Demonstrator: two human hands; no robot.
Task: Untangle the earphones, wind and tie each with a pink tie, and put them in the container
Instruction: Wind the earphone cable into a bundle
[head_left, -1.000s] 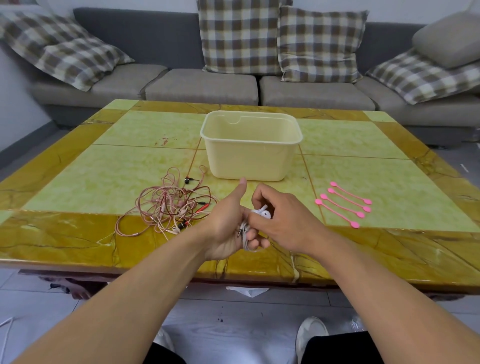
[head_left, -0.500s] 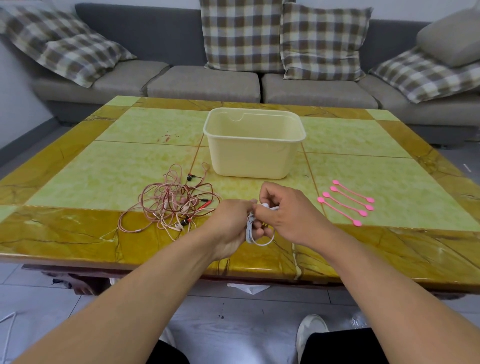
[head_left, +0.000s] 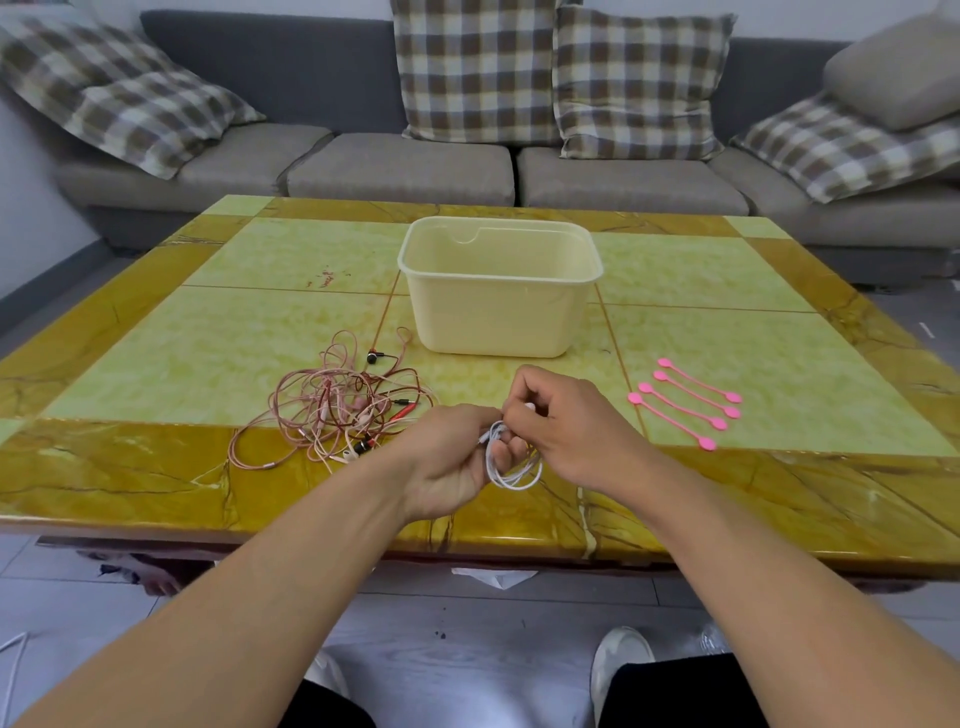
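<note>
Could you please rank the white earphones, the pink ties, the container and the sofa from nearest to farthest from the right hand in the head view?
From the right hand:
1. White earphones, held between both hands.
2. Pink ties, on the table to its right.
3. Container, just beyond; close to the ties' distance, so hard to call.
4. Sofa, behind the table.

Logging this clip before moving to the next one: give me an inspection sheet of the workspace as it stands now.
Surface: yellow-green marble-look table, a few small red marks near the far left.
Job's things: white earphones coiled in loops between both hands; tangled pink and red earphones on the table, left of the hands; cream container, nothing seen inside; four pink ties laid side by side on the right.
Clutter: nothing seen on the table.
Grips: left hand closed on the white coil; right hand pinching it at the top.
Cables: a white cord on the floor, lower left.
Surroundings: grey sofa with checked cushions; grey floor.
</note>
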